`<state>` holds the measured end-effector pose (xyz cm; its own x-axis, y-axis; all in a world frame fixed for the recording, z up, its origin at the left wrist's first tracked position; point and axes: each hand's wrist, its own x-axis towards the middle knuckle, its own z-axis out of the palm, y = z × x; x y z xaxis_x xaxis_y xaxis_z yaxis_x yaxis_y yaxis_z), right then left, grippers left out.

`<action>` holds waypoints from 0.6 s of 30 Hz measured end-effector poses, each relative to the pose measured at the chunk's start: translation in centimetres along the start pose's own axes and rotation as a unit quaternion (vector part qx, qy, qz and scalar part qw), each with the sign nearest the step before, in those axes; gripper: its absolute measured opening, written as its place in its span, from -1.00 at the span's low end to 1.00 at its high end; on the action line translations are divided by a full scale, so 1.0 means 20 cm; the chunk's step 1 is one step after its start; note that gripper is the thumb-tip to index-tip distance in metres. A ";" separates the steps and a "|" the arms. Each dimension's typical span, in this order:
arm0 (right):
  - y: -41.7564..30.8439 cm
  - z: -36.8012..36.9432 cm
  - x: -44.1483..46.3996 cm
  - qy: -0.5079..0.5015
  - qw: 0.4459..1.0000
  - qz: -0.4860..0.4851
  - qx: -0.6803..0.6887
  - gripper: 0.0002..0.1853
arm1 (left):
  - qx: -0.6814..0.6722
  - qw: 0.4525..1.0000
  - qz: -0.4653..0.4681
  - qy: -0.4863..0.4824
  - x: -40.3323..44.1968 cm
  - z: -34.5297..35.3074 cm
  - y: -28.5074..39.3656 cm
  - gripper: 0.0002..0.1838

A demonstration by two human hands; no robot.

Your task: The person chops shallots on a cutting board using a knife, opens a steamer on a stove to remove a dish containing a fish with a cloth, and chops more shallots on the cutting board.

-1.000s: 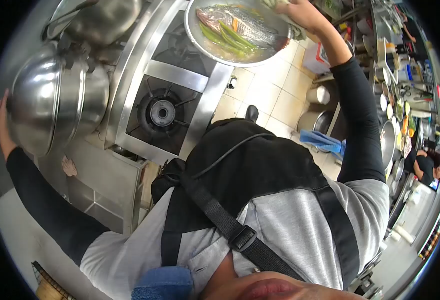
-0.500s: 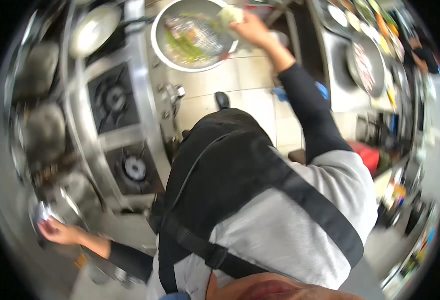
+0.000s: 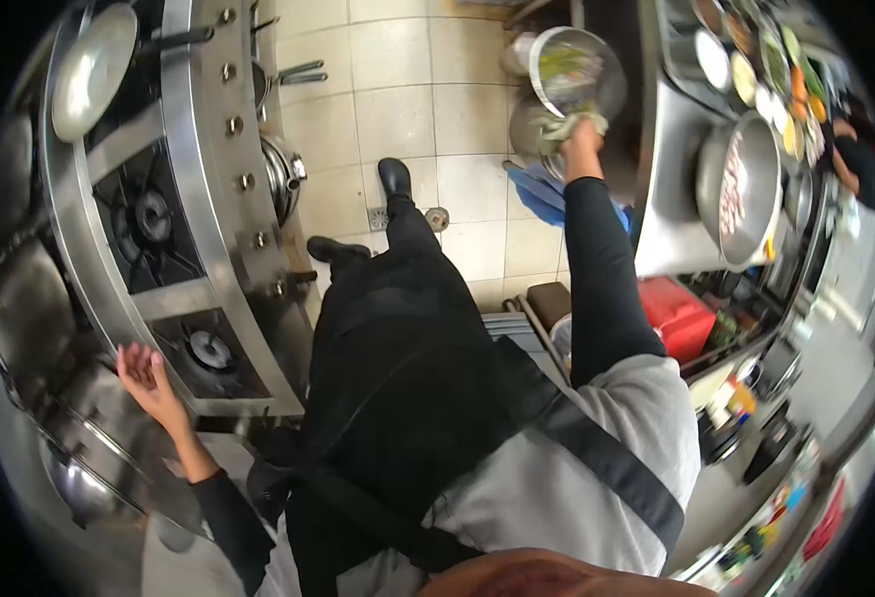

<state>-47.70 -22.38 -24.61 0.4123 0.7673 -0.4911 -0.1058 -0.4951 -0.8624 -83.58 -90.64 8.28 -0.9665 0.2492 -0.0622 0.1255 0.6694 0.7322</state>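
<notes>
No txt, brand, no. or sign legible in head cam view. Stove knobs (image 3: 246, 181): any markings too small to tell. Red box (image 3: 678, 316) under R-hand counter (image 3: 664, 214): no label readable. Coloured items (image 3: 777, 510) nr lower R edge: too small & blurry, any lettering can't be made out.

Commercial-style kitchen | burner range (image 3: 198, 189) — steel counter (image 3: 671, 149) (tiled floor (image 3: 394, 119))

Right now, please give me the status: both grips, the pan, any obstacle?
Right grip: pan, held through pale cloth. Left grip: open, empty, near stove. Green food inside pan. Steel counter looks close beside it.
</notes>
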 end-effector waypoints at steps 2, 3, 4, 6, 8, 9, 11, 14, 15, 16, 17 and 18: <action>-0.06 0.08 0.17 0.065 0.994 0.090 -0.017 -0.66 | 0.007 0.999 0.000 -0.033 -0.01 0.06 0.03 -0.38; -0.05 0.10 0.27 0.089 0.989 0.115 -0.022 -0.66 | 0.012 0.999 0.002 -0.053 -0.01 0.10 0.05 -0.37; -0.05 0.12 0.32 0.082 0.990 0.114 0.016 -0.67 | 0.016 0.998 -0.007 -0.066 -0.03 0.13 0.05 -0.37; -0.09 0.18 0.36 0.069 0.987 0.109 0.096 -0.66 | 0.022 0.995 -0.022 -0.094 -0.05 0.16 0.02 -0.36; -0.21 0.09 0.27 -0.143 0.911 -0.171 -0.347 -0.69 | 0.039 0.992 -0.044 -0.109 -0.07 0.19 0.02 -0.36; -0.24 0.05 0.25 -0.190 0.832 -0.288 -0.435 -0.69 | 0.045 0.991 -0.054 -0.114 -0.08 0.21 0.03 -0.36; -0.25 0.05 0.33 -0.224 0.880 -0.254 -0.334 -0.70 | 0.042 0.988 -0.072 -0.127 -0.08 0.23 0.02 -0.40; -0.24 0.12 0.52 -0.256 0.965 -0.043 -0.017 -0.70 | 0.019 0.985 -0.069 -0.158 -0.05 0.25 -0.03 -0.40; -0.23 0.14 0.56 -0.270 0.962 0.004 0.043 -0.70 | 0.010 0.984 -0.077 -0.160 -0.05 0.28 -0.02 -0.40; -0.21 0.15 0.61 -0.297 0.950 0.042 0.089 -0.70 | 0.001 0.983 -0.085 -0.164 -0.05 0.29 -0.01 -0.40; -0.16 0.17 0.67 -0.338 0.927 0.087 0.137 -0.71 | -0.010 0.981 -0.091 -0.170 -0.05 0.32 0.00 -0.39; -0.12 0.16 0.71 -0.413 0.879 0.143 0.188 -0.71 | -0.017 0.982 -0.077 -0.174 -0.06 0.35 0.01 -0.40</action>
<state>-44.51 -8.99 -30.01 -0.4620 0.7440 -0.4828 -0.4538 -0.6660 -0.5920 -80.83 -85.88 3.65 -0.8377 0.3749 -0.3971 -0.0296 0.6950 0.7184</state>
